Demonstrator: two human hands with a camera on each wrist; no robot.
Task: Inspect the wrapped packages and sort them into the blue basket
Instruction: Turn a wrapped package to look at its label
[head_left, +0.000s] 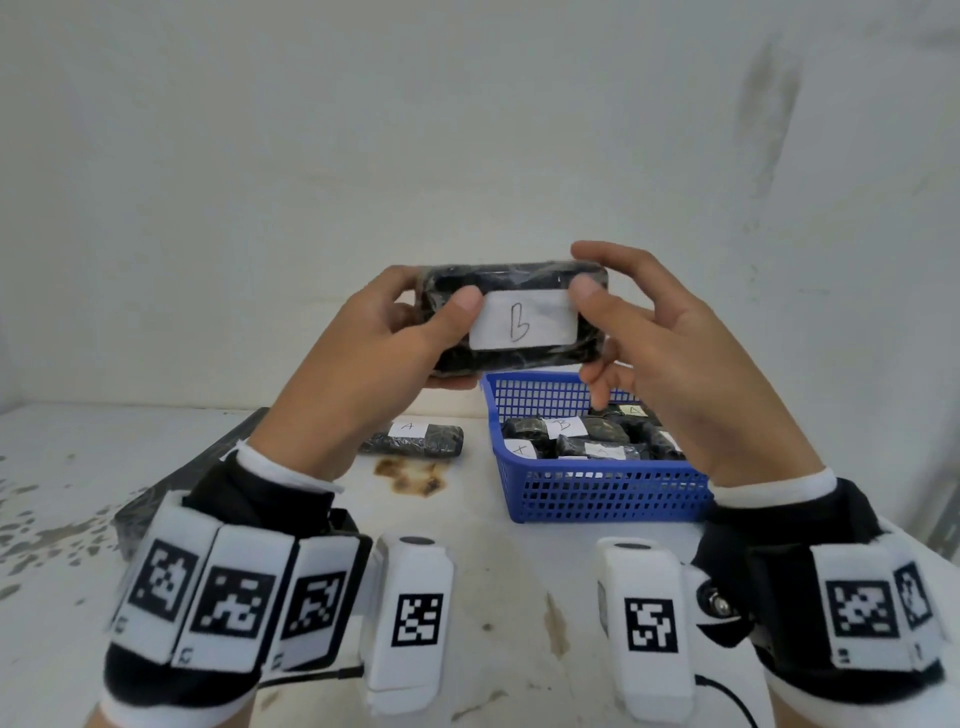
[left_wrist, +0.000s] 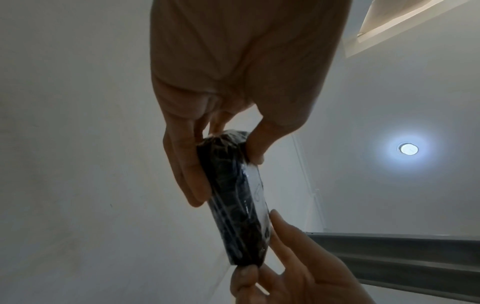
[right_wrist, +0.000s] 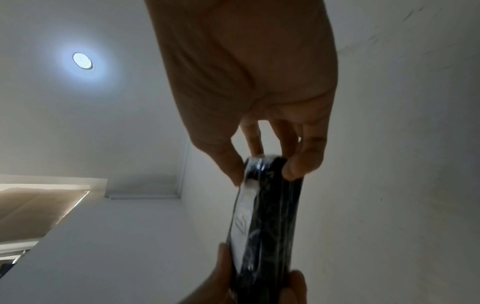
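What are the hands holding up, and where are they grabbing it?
A black wrapped package with a white "B" label. The left hand grips its left end, the right hand pinches its right end, thumbs on the label side.

You hold a package (head_left: 514, 319) in glossy, crinkled clear film over dark contents, with a matt white paper label (head_left: 524, 325). Blue basket (head_left: 597, 499): perforated moulded plastic. Table (head_left: 509, 597): matt white paint, chipped at left edge, rust-stained.
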